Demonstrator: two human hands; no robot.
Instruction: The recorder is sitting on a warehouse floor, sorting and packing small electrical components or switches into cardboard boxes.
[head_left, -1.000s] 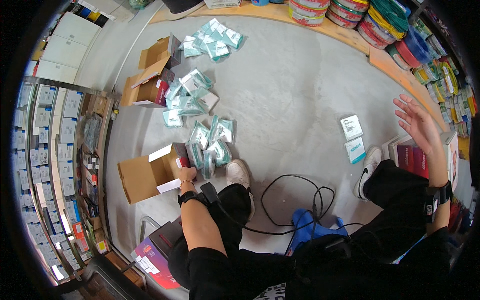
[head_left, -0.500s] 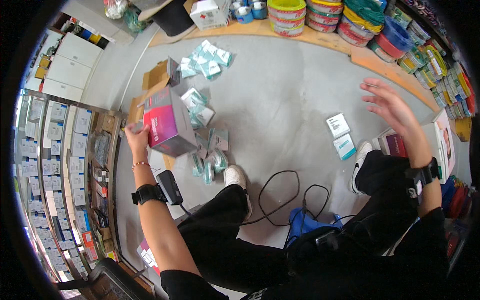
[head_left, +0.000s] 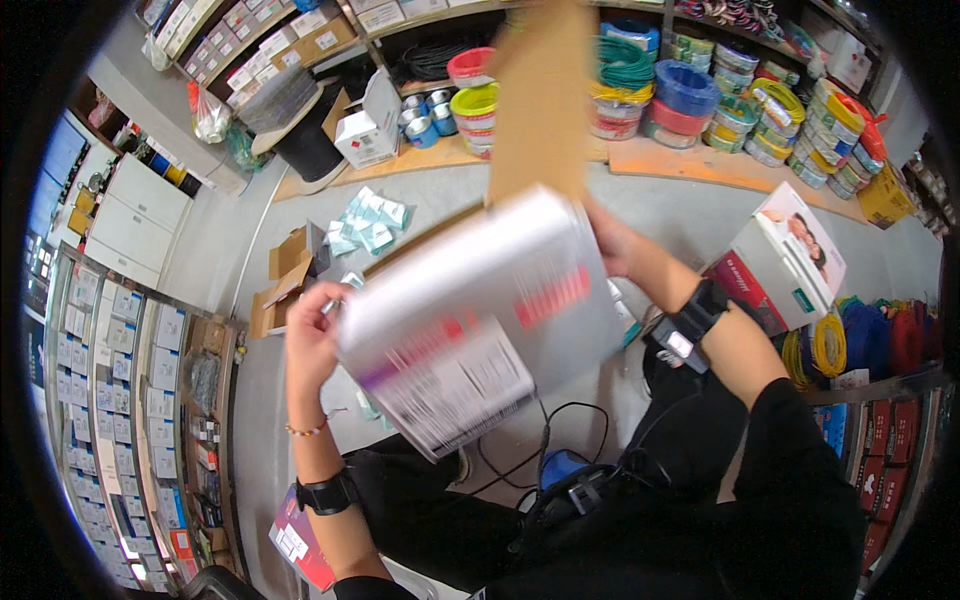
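Note:
A grey-white cardboard box (head_left: 480, 310) with red print, a purple patch and a large white label is held up in front of me, tilted and blurred. Its long brown flap (head_left: 543, 110) stands open at the far side. My left hand (head_left: 316, 335) is closed at the box's left edge, fingers curled against it. At the far right corner my right hand (head_left: 612, 240) grips the same box, its fingertips hidden behind it. Beyond the box, several small teal-and-white packets (head_left: 372, 220) lie on the floor. Other packets are partly covered by the box.
An open brown carton (head_left: 290, 268) sits on the floor to the left. A white-and-red box (head_left: 785, 262) stands at the right. Wire coils (head_left: 687, 90) line the back shelf. A black cable (head_left: 590, 405) loops by a blue object (head_left: 562, 468). A pink-red box (head_left: 303, 540) is lower left.
The box has come closer and toward the middle, turned so its labelled side and open flap show. My right hand, previously spread in the air, now grips it too. The view has tilted upward.

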